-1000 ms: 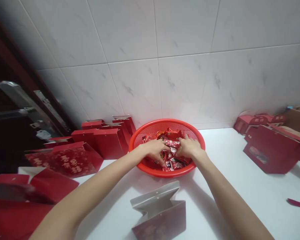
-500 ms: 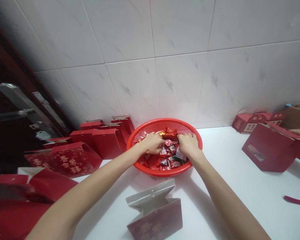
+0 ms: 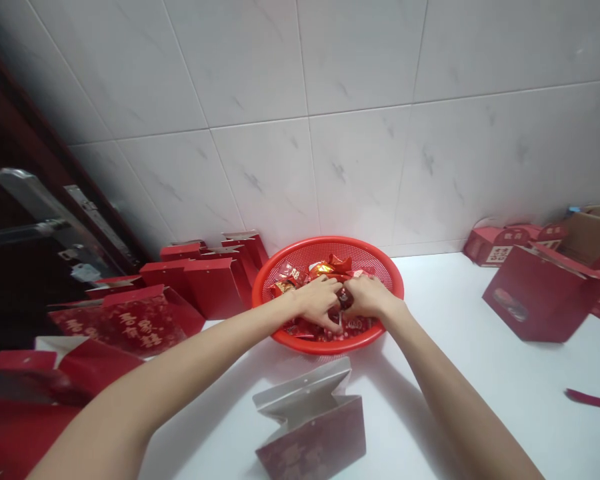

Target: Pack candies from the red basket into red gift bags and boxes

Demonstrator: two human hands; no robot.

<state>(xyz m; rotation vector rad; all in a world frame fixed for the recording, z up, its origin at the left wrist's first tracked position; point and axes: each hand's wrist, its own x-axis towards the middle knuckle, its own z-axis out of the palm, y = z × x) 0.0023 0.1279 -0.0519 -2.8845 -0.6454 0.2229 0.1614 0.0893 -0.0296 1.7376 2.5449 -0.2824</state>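
Observation:
A red plastic basket (image 3: 327, 346) with perforated sides stands on the white table and holds red and gold wrapped sweets (image 3: 286, 273). Both hands are inside it. My left hand (image 3: 320, 301) lies over the sweets with its fingers apart, thumb toward the near rim. Close to its fingertips, my right hand (image 3: 367, 295) has its fingers curled down at the sweets; what they grip, if anything, is hidden. Nearer to me, an open-topped red paper bag (image 3: 315, 437) with a grey inside stands upright.
Several red bags (image 3: 213, 287) stand at the left, beside a dark door with a metal handle (image 3: 35, 193). At the right are a red bag with a window (image 3: 543, 293), small red boxes (image 3: 497, 245), a cardboard box (image 3: 593, 233) and a red strip (image 3: 593, 400). A tiled wall rises behind.
My hands have come closer together over the sweets. My left hand's fingers have spread, and my right hand has moved left. Another person's hand at the right edge has gone from view.

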